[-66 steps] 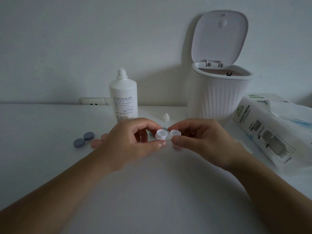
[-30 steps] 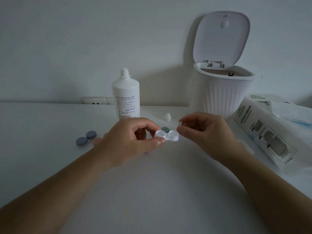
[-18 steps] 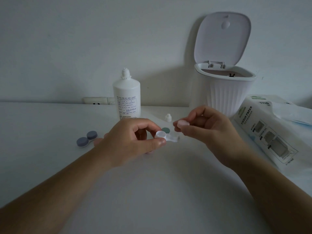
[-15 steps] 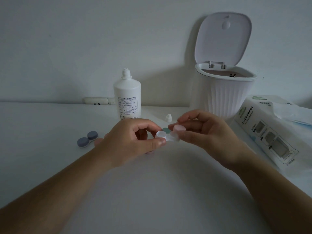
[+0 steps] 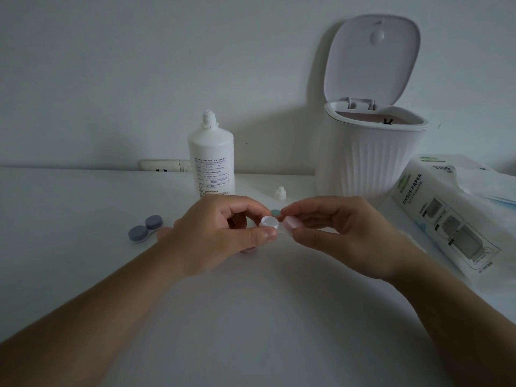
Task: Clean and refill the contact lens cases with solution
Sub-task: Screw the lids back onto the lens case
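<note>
**A:** Head cam question, what's each grip doing?

**B:** The left hand [image 5: 217, 236] pinches the white lens case [image 5: 269, 222] between thumb and curled fingers, held up just above the worktop [image 5: 251, 317]. The right hand [image 5: 340, 233] pinches a pale pink cap [image 5: 291, 223] between thumb and forefinger, right at the case's right-hand well. Can't tell if the cap is seated on it or just touching.

**A:** And the left well?

**B:** Looks capped in white, facing the camera.

**A:** What's around the hands?

**B:** A small teal cap [image 5: 275, 212] peeks out just behind the fingers. Something pinkish [image 5: 248, 250] shows under the left hand, too hidden to identify. Further left, well apart, a second case with grey-blue caps [image 5: 145, 229] lies flat. Behind the hands stands the solution bottle [image 5: 211, 160], upright, nozzle bare, with its little white cap [image 5: 280, 193] sitting beside it to the right. Back right there's a ribbed white bin [image 5: 371, 160] with its lid up, and a tissue pack [image 5: 452, 208] lies beside it.
</note>
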Tool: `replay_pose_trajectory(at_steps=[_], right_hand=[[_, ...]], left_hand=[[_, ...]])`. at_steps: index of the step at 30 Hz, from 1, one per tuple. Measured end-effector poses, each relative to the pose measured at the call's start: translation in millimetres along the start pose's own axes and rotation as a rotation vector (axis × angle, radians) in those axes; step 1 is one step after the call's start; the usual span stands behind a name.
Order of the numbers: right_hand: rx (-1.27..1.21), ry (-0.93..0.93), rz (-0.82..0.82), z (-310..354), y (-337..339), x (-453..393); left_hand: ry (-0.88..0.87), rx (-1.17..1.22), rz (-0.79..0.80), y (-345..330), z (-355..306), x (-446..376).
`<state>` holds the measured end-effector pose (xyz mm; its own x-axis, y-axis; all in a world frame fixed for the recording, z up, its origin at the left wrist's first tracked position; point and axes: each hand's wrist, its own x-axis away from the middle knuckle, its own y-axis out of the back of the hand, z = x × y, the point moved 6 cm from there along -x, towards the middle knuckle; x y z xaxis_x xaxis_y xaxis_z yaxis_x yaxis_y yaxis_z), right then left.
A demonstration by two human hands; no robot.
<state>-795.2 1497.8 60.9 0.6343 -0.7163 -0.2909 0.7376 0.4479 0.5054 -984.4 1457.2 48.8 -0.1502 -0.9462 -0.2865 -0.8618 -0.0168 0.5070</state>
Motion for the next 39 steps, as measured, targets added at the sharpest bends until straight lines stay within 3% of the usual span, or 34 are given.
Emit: replay_pose_trajectory(at_steps=[17, 23, 30, 34, 39], right_hand=[[0.189, 0.001, -0.048, 1.3, -1.9, 0.1], [0.038, 0.019, -0.019, 3.3, 2.5, 1.3], [0.116, -0.028, -0.062, 4.3, 1.6, 0.8], [0.096, -0.03, 0.037, 2.3, -3.0, 1.8], [0.081, 0.001, -0.012, 2.9, -1.3, 2.4]], left_hand=[[-0.007, 0.005, 0.015, -2.6, -6.1, 1.3], [-0.005, 0.067, -0.02, 1.1, -4.1, 0.4], [-0.022, 0.037, -0.014, 0.8, -5.8, 0.6], [-0.021, 0.047, -0.017, 1.3, -4.1, 0.4], [-0.027, 0.028, -0.014, 3.0, -4.6, 1.1]])
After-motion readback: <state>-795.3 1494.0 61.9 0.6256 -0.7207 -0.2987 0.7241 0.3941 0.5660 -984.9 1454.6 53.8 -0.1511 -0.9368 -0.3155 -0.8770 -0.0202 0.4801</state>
